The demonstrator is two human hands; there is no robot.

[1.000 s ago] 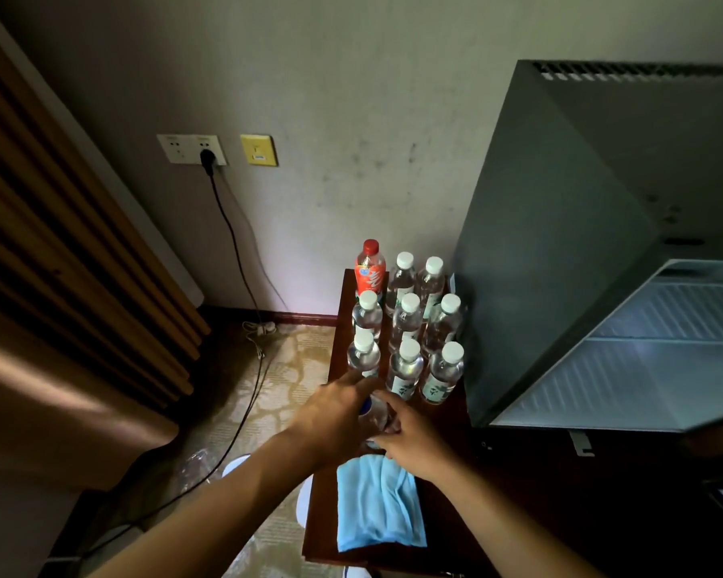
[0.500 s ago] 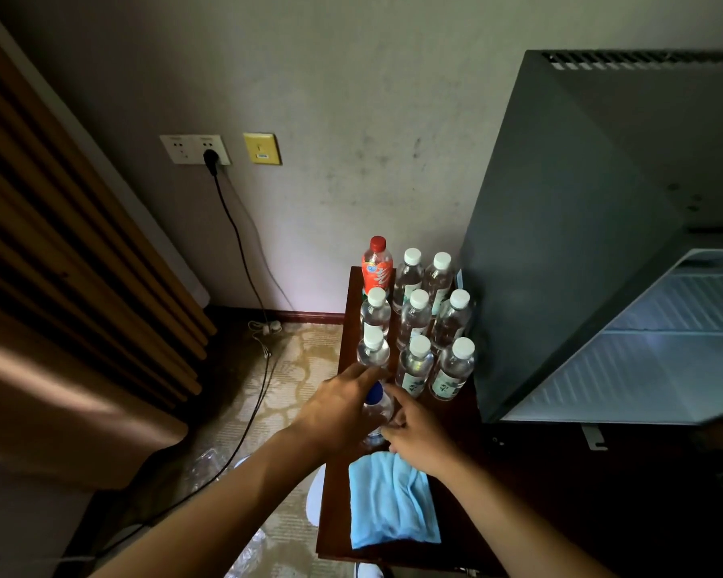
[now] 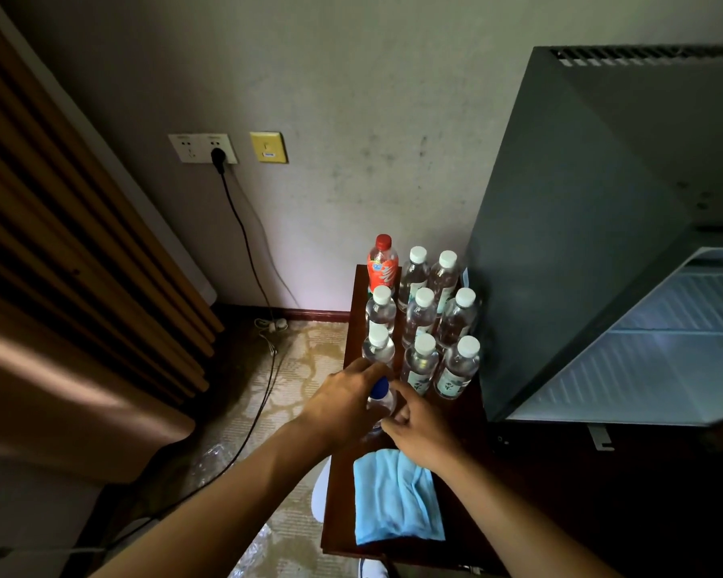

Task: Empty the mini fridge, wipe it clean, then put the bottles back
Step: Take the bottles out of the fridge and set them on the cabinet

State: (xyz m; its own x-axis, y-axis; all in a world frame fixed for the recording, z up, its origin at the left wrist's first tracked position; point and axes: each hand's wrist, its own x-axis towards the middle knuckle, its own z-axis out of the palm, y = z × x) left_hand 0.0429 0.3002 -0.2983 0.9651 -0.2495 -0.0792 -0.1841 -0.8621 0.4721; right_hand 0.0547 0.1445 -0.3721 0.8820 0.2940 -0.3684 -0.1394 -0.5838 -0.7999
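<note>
Hands (image 3: 343, 404) still grip the blue-capped bottle (image 3: 380, 400).

A dark wooden bench (image 3: 339, 511) carries a cluster of white-capped water bottles (image 3: 420, 323) in rows, a red-capped orange bottle (image 3: 382, 264) at the back corner (nearest the wall), a blue-capped bottle (image 3: 380, 400) in front, and a folded blue cloth (image 3: 395, 496) at the near end

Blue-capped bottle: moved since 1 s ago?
No. The blue-capped bottle sits just in front of the nearest left white-capped bottle, as before; only the camera shifted.
</note>
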